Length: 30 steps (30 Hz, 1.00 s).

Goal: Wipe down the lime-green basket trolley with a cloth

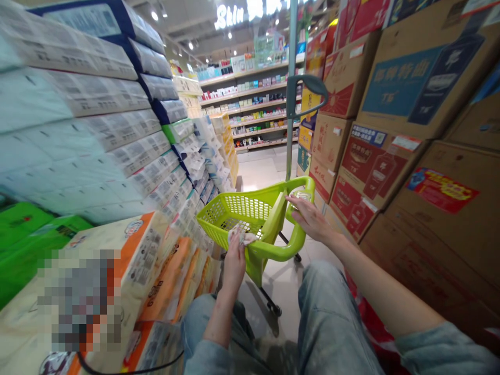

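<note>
While you sit low in this narrow aisle, both walls are stacked goods. Left: plastic-wrapped paper packs (97,120), glossy and soft-edged, leaning in tall tiers. Right: corrugated cartons (390,130), stiff and square, taped and labelled. A hard shove on either stack could likely bring packs down on you.

Between them stands the lime-green basket cart (250,213), moulded plastic with mesh sides, on small wheels over smooth pale tile; I judge it could roll away if you lean on it. A grey metal pole (291,88) rises just beyond it.

Your right hand (310,216) rests on the far side of the handle, fingers loosely curled over it. Your left hand (234,258) pinches a small crumpled white cloth (241,237) against the near rim; it's thin and could slip through the mesh.
</note>
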{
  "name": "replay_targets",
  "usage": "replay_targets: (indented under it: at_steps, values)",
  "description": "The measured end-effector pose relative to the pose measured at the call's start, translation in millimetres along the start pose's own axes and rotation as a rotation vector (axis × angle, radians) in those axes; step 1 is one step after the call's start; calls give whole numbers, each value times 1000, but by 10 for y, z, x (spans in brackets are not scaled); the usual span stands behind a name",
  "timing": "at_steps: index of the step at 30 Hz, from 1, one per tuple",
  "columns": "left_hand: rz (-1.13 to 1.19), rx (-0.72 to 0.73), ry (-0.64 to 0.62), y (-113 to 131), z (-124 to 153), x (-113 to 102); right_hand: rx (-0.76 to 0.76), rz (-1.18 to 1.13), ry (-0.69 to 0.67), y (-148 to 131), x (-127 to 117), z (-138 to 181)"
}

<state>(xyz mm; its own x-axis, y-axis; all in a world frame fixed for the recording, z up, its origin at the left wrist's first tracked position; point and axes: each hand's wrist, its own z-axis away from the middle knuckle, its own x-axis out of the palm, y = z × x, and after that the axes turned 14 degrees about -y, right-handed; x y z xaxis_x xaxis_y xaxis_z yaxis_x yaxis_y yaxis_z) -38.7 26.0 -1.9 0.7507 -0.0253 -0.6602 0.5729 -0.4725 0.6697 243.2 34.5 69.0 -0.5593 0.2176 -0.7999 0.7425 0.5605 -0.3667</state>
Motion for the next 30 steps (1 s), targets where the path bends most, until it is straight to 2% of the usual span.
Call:
replay_targets:
  at_steps: [2,4,8,10,13,17,18,20,22,25,27,28,30]
  values:
    - [53,-95,10,-98,11,-70,22,11,23,-16,22,-24]
    - [130,-167,35,-55,42,-126,44,21,43,-25,49,-43]
    - [408,-292,97,319,152,-97,101,11,98,-38,118,-45]
    - [532,-297,94,541,221,-15,120,-12,140,-87,149,-9]
    - [683,-329,178,828,307,107,55,-71,178,-300,179,111]
    - [1011,-358,326,1168,316,156,-113,-214,150,-811,228,308]
    - [1122,-339,312,1254,301,152,-144,-238,123,-941,248,345]
    - [1319,-256,208,1413,269,143,-185,-246,94,-1151,293,393]
    - [1431,-181,73,1530,246,140,-183,-246,140,-1258,322,418]
    - [1392,-61,-135,1571,214,130,-89,-307,323,-1203,276,442]
    - [1172,16,-193,1494,170,105,9,-317,466,-1071,179,461]
    - [1012,42,-175,1427,137,88,56,-295,535,-999,125,472]
    - [662,54,-9,1248,57,59,121,-205,614,-885,42,496]
